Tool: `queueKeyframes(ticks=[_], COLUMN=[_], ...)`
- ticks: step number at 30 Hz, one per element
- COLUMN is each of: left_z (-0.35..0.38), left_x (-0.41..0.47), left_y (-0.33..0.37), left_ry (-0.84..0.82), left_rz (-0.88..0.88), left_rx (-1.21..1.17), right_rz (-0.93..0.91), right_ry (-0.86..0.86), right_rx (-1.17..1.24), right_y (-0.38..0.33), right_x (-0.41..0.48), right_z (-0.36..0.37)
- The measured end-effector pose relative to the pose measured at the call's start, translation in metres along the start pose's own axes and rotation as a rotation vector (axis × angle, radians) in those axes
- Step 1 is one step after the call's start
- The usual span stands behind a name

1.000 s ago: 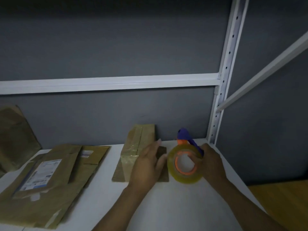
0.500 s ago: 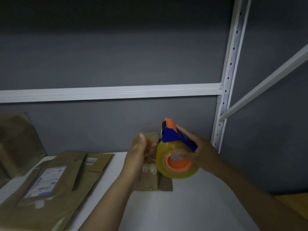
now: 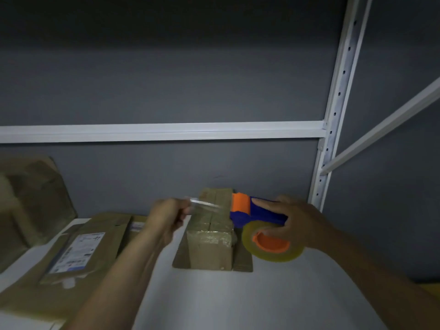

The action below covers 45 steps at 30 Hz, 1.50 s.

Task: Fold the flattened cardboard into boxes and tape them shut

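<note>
Small brown box w/ glossy tape over its top seam sits on a flat cardboard scrap, mid-table near the back wall. Just above it, your L hand, blurred, pinches a clear tape strip stretched from the blue/orange dispenser that your R hand grips. Flattened cardboard lies to the left.

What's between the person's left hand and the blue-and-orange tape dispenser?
A strip of clear tape: the left hand pinches its end, and it runs to the tape dispenser in the right hand, seen against the cardboard box. The head view shows this.
</note>
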<state>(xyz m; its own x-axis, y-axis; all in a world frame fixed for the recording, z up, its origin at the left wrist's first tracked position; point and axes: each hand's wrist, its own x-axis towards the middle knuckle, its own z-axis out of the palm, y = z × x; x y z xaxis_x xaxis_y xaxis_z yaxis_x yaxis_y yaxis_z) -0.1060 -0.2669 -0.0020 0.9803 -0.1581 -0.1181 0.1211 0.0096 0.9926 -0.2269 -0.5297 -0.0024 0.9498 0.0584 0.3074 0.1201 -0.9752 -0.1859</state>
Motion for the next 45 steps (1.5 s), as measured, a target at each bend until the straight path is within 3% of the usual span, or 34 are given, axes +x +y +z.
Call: queueKeyframes(ticks=[3,8,12,16,21,24,26,28,31,33,35,41,45], left_z=[-0.016,-0.017,-0.020,-0.018,-0.024,-0.025,-0.021,-0.022,-0.037,-0.034,-0.019,-0.014,-0.004], left_x=[0.008,0.019,0.032,0.036,0.039,0.035,0.030,0.029,0.050,0.057,0.056,0.061,0.057], left_y=[-0.011,-0.047,-0.070,-0.082,-0.081,-0.084,-0.083,-0.081,-0.083,-0.083,-0.086,-0.094,-0.096], left_ry=[0.100,0.154,0.227,0.065,0.001,0.057,-0.051,-0.205,-0.251,-0.237,-0.302,-0.236,-0.209], left_rz=[0.066,0.079,-0.015,-0.139,-0.081,0.147,0.269,0.274,0.376,0.679,0.902,0.881,0.869], left_rx=[0.113,0.231,0.214,0.093,0.416,0.418,0.380,0.507,1.039,1.448,1.555,1.470,1.419], right_rz=[-0.022,-0.008,-0.013,0.009,0.031,0.012,0.004,0.014,0.021,0.017,0.010,0.053,0.059], right_ry=[-0.032,-0.037,-0.057,-0.147,-0.187,-0.184,-0.193,-0.193,-0.176,-0.167,-0.166,-0.222,-0.230], right_rx=[-0.232,-0.245,-0.258,-0.195,-0.120,-0.115,-0.106,-0.074,-0.053,-0.039,-0.035,-0.025,-0.160], right_y=[0.011,0.011,0.008,0.008,0.006,-0.003,-0.011,-0.017,-0.019,-0.022,-0.025,-0.003,-0.001], right_x=[-0.005,-0.004,0.004,0.008,0.009,0.018,0.024,0.027,0.029,0.030,0.031,0.008,-0.004], right_z=[0.003,0.014,0.024,0.048,0.063,0.067,0.071,0.076,0.081,0.084,0.088,0.079,0.075])
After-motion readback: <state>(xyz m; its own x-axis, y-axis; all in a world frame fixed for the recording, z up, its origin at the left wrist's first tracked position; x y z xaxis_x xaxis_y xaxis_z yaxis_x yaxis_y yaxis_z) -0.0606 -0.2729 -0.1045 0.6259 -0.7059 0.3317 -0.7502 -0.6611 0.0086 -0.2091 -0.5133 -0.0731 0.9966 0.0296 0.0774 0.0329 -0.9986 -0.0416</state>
